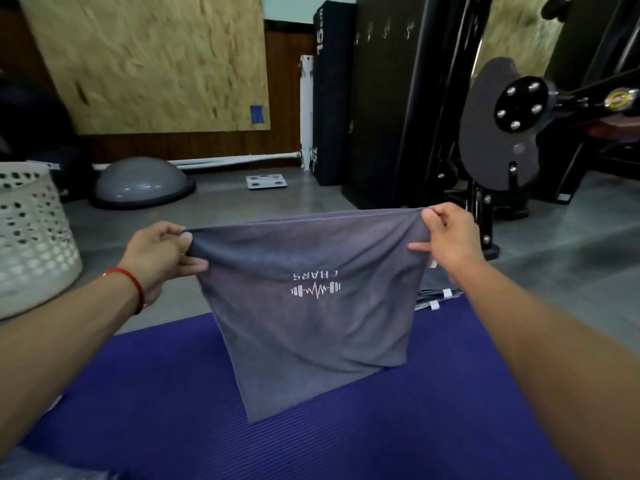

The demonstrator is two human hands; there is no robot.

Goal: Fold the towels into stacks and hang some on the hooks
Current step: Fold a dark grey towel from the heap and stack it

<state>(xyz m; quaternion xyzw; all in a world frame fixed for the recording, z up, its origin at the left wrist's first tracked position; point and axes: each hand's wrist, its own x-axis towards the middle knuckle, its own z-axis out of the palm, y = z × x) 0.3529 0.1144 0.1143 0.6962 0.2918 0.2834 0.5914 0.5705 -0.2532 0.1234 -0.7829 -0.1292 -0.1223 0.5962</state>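
A grey towel [311, 327] with a white barbell logo, seen upside down, hangs stretched in the air above a purple mat [166, 410]. My left hand [162, 254] pinches its upper left corner. My right hand [446, 237] pinches the upper right corner. The towel's lower edge touches the mat. Behind my right forearm lies a low stack of folded grey towels [438, 297] with white tags, at the mat's far right edge. A row of metal hooks [384, 31] sits high on the black panel at the back.
A white perforated laundry basket [31, 244] stands at the left. A grey balance dome [142, 183] and a white scale [266, 181] lie on the grey floor beyond. Black gym equipment [502, 126] fills the right background.
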